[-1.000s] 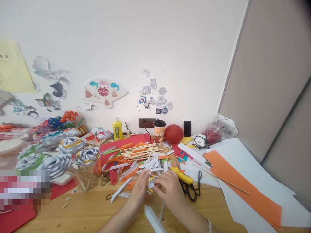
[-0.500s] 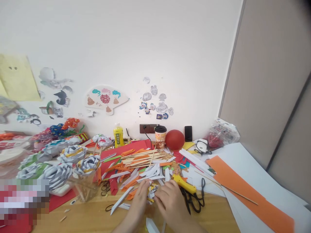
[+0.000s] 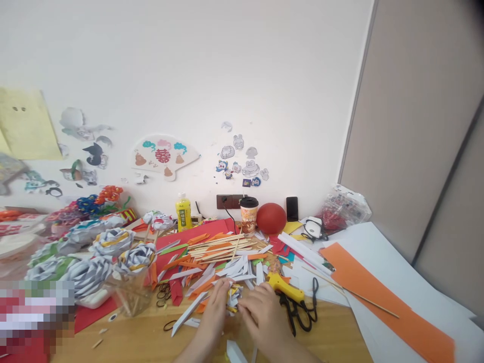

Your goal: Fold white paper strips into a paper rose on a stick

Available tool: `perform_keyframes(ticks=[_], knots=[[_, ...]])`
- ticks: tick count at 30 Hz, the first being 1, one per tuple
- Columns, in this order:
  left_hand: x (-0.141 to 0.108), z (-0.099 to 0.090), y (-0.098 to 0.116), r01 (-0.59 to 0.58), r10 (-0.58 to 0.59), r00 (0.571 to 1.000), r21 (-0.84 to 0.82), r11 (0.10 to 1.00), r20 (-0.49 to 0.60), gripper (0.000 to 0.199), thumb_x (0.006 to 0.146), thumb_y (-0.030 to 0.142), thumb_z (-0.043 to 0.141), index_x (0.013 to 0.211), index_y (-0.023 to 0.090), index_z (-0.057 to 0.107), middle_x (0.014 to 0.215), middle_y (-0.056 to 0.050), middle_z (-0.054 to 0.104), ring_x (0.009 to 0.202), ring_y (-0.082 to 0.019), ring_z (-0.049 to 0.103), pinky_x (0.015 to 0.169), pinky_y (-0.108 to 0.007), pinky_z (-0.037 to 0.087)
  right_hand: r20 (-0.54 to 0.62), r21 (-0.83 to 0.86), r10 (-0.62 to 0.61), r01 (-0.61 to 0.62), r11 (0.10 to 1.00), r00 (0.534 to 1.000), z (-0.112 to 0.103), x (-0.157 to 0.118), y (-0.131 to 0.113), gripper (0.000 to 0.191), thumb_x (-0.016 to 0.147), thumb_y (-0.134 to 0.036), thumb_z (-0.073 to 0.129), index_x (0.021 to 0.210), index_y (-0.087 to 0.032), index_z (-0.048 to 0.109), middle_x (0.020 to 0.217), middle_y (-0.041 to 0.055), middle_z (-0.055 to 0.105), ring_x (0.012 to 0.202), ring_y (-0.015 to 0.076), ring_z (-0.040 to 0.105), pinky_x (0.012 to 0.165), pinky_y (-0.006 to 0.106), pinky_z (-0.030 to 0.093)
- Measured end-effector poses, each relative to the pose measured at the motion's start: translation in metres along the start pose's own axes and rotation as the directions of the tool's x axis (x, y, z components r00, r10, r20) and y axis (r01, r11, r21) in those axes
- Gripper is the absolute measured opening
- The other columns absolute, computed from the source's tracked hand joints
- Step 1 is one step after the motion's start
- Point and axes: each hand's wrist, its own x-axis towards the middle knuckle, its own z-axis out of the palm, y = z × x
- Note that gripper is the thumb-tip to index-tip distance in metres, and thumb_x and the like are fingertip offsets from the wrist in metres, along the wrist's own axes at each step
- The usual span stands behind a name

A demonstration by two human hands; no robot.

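Between my two hands is a small paper flower [image 3: 234, 298] of folded white and yellow strips. My left hand [image 3: 218, 305] is closed on its left side, fingers pointing away from me. From the right, my right hand [image 3: 260, 307] pinches at the flower's edge with thumb and fingers. Part of the flower is hidden behind the fingers. Below it on the wooden table lies a folded white paper strip [image 3: 235, 351]. A long white strip [image 3: 189, 313] lies left of my left hand. The yellow glue gun [image 3: 285, 287] lies beyond my right hand.
Bamboo sticks [image 3: 219, 247] lie heaped over orange and white paper strips. Black-handled scissors [image 3: 302, 315] are at the right. Finished paper flowers [image 3: 113, 241] and a clear plastic box [image 3: 130, 295] stand left. Behind are a yellow bottle [image 3: 183, 213], a cup [image 3: 249, 216] and a red balloon [image 3: 271, 218].
Both hands stay around the paper flower, with only slight finger movement. The whole view has shifted very slightly.
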Motion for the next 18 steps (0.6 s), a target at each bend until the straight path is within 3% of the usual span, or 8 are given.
perform_keyframes(ticks=[4,7,18], knots=[[-0.0017,0.0016,0.0058,0.034,-0.032,0.999,-0.052,0.998,0.031,0.033,0.078,0.034,0.036,0.095,0.016,0.058,0.115,-0.009,0.059,0.113,-0.021,0.049,0.097,-0.031,0.036,0.116,0.105,0.22,-0.233,0.967,0.968,-0.001,0.0033,0.0029,0.014,0.07,-0.009,0.057,0.06,-0.019,0.058,0.055,-0.0039,0.055,0.058,0.0115,0.048,0.064,0.025,0.033],[-0.0017,0.0034,0.0062,0.05,-0.045,0.998,-0.096,0.994,0.05,0.034,0.077,0.035,0.035,0.095,0.016,0.057,0.115,-0.011,0.058,0.113,-0.02,0.048,0.098,-0.029,0.035,0.176,0.134,0.296,-0.321,0.938,0.939,-0.0021,0.0046,0.0048,0.012,0.066,-0.008,0.063,0.063,-0.019,0.062,0.056,-0.0047,0.057,0.058,0.0111,0.049,0.065,0.024,0.033],[-0.0021,0.0031,0.0067,0.034,-0.027,0.998,-0.102,0.994,0.061,0.028,0.075,0.037,0.038,0.086,0.02,0.057,0.107,-0.007,0.061,0.108,-0.02,0.05,0.093,-0.028,0.039,0.172,0.086,0.289,-0.306,0.948,0.942,0.0005,0.0036,0.0057,0.016,0.062,-0.004,0.064,0.065,-0.019,0.06,0.057,-0.0045,0.057,0.061,0.0127,0.052,0.067,0.025,0.033]])
